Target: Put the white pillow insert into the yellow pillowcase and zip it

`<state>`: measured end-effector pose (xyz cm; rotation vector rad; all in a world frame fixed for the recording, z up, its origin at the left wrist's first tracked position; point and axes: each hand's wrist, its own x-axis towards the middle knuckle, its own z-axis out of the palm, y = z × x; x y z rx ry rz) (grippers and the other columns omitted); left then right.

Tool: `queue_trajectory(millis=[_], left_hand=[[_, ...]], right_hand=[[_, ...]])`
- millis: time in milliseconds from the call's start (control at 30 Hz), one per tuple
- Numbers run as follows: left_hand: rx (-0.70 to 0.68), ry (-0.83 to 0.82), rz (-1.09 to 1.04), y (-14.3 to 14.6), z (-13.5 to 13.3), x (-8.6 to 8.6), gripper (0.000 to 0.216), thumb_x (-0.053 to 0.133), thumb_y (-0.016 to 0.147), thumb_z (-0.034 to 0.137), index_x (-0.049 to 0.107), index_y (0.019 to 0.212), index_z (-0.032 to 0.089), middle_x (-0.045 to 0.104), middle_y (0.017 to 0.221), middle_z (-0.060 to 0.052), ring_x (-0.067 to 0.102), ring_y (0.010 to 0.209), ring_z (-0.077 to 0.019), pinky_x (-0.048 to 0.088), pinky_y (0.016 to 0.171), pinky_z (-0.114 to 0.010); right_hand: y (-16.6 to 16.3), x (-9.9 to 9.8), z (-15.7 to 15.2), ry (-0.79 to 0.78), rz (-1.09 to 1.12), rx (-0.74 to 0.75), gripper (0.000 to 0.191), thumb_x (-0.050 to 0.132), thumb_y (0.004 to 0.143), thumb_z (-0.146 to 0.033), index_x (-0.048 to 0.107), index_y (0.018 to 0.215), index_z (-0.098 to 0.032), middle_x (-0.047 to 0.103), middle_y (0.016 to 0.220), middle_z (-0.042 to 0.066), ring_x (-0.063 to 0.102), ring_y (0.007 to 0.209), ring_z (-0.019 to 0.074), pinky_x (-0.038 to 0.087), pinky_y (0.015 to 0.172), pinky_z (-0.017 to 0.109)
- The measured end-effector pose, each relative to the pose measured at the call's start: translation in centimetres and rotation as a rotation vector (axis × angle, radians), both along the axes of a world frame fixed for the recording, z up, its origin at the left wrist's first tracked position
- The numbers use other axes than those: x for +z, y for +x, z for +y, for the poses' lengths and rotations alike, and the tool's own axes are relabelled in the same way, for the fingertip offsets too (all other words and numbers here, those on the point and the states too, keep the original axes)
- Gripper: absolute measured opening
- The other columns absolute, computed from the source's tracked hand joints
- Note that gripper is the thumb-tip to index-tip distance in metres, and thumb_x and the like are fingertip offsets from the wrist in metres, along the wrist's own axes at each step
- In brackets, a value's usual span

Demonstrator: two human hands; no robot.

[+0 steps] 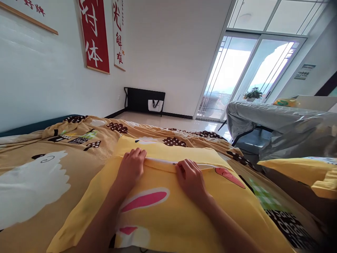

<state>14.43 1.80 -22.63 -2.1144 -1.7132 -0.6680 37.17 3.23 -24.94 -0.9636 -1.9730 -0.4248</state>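
Note:
A yellow pillowcase (pixel 158 179) with bunny-ear and carrot prints lies flat in front of me. A white zipper (pixel 160 161) runs across it under a fabric flap. My left hand (pixel 133 162) is closed on the cloth at the zipper's left end, fingers curled over the edge. Close to the small zipper pull (pixel 174 163), my right hand (pixel 190 172) has its fingers bent and pressed together on the zipper edge. Whether it pinches the pull or only cloth is hidden by the fingers.
Under the pillowcase spreads a tan patterned blanket (pixel 86 158). Another yellow pillow (pixel 292 168) lies at the right. Beyond it stands a table under a plastic cover (pixel 250 112). A black folded table (pixel 139 98) and white bag (pixel 154 105) are by the far wall.

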Motion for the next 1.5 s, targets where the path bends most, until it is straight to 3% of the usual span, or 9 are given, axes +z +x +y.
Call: queue_trajectory(millis=[133, 267, 400, 667, 967, 1100, 1300, 1433, 1500], left_hand=[[0.016, -0.142, 0.029, 0.9, -2.2, 1.2, 0.024, 0.035, 0.09, 0.007, 0.057, 0.089, 0.016, 0.059, 0.093, -0.007, 0.055, 0.089, -0.0237, 0.042, 0.078, -0.038], [-0.184, 0.048, 0.025, 4.3, -3.6, 0.6, 0.022, 0.04, 0.091, 0.013, 0.057, 0.105, 0.014, 0.06, 0.099, -0.008, 0.055, 0.093, -0.0226, 0.044, 0.082, -0.036], [-0.325, 0.228, 0.118, 7.1, -3.8, -1.0, 0.037, 0.044, 0.085, 0.005, 0.051, 0.121, 0.007, 0.06, 0.111, -0.011, 0.053, 0.104, -0.0239, 0.041, 0.092, -0.037], [-0.443, 0.077, 0.085, 7.3, -4.2, -0.9, 0.021, 0.05, 0.082, 0.002, 0.06, 0.096, 0.015, 0.063, 0.096, -0.005, 0.056, 0.087, -0.0211, 0.047, 0.077, -0.035], [-0.404, 0.027, 0.027, 8.9, -4.1, -2.0, 0.022, 0.037, 0.076, -0.002, 0.048, 0.08, 0.017, 0.052, 0.079, -0.005, 0.045, 0.073, -0.0212, 0.042, 0.067, -0.036], [-0.386, -0.031, 0.031, 8.8, -4.4, -1.4, 0.017, 0.037, 0.078, 0.005, 0.046, 0.079, 0.018, 0.052, 0.077, -0.005, 0.046, 0.071, -0.0214, 0.038, 0.064, -0.036], [-0.419, -0.112, -0.007, 8.7, -5.4, -0.8, 0.003, 0.047, 0.079, 0.022, 0.046, 0.078, 0.02, 0.053, 0.076, -0.003, 0.048, 0.071, -0.0218, 0.037, 0.062, -0.036], [-0.404, -0.058, 0.041, 9.0, -5.4, -1.2, 0.025, 0.046, 0.088, 0.044, 0.048, 0.08, 0.02, 0.054, 0.075, -0.003, 0.05, 0.071, -0.0236, 0.037, 0.061, -0.037], [-0.38, -0.023, 0.087, 9.2, -5.2, -1.4, 0.029, 0.043, 0.091, 0.046, 0.049, 0.079, 0.02, 0.054, 0.074, -0.003, 0.05, 0.069, -0.024, 0.035, 0.06, -0.036]], right_hand=[[0.1, -0.6, -1.7, -0.036, 0.083, 0.048, 0.016, 0.05, 0.09, -0.015, 0.051, 0.074, -0.018, 0.052, 0.066, 0.0, 0.046, 0.063, 0.0135, 0.035, 0.065, 0.025], [-0.1, -0.7, -3.3, -0.036, 0.145, 0.075, 0.016, 0.051, 0.089, -0.013, 0.051, 0.074, -0.018, 0.054, 0.067, 0.0, 0.047, 0.065, 0.0135, 0.035, 0.064, 0.025], [-0.1, -0.4, -4.7, -0.003, 0.18, 0.122, 0.014, 0.051, 0.088, -0.009, 0.052, 0.077, -0.019, 0.055, 0.068, 0.001, 0.047, 0.066, 0.0133, 0.037, 0.065, 0.025], [0.1, 0.1, -7.1, 0.019, 0.18, 0.145, 0.015, 0.051, 0.086, -0.005, 0.051, 0.078, -0.018, 0.053, 0.067, 0.001, 0.046, 0.064, 0.013, 0.037, 0.063, 0.025], [0.9, 0.1, -7.5, 0.054, 0.159, 0.092, 0.015, 0.051, 0.086, -0.005, 0.052, 0.08, -0.018, 0.055, 0.068, 0.001, 0.048, 0.064, 0.0138, 0.036, 0.063, 0.027], [2.5, 0.4, -7.4, 0.017, 0.082, 0.033, 0.016, 0.05, 0.088, -0.009, 0.05, 0.075, -0.018, 0.054, 0.065, 0.001, 0.047, 0.062, 0.0136, 0.035, 0.062, 0.026], [5.8, 3.0, -8.0, -0.247, -0.253, 0.013, 0.02, 0.048, 0.091, -0.017, 0.049, 0.071, -0.019, 0.056, 0.066, -0.001, 0.048, 0.059, 0.0124, 0.034, 0.059, 0.025], [8.2, 3.8, -8.3, -0.268, -0.362, -0.025, 0.021, 0.048, 0.091, -0.017, 0.049, 0.07, -0.02, 0.057, 0.067, -0.002, 0.05, 0.06, 0.013, 0.035, 0.059, 0.026], [9.5, 3.4, -8.1, -0.253, -0.361, -0.035, 0.021, 0.05, 0.089, -0.017, 0.047, 0.069, -0.02, 0.057, 0.065, -0.002, 0.051, 0.058, 0.013, 0.034, 0.056, 0.026]])
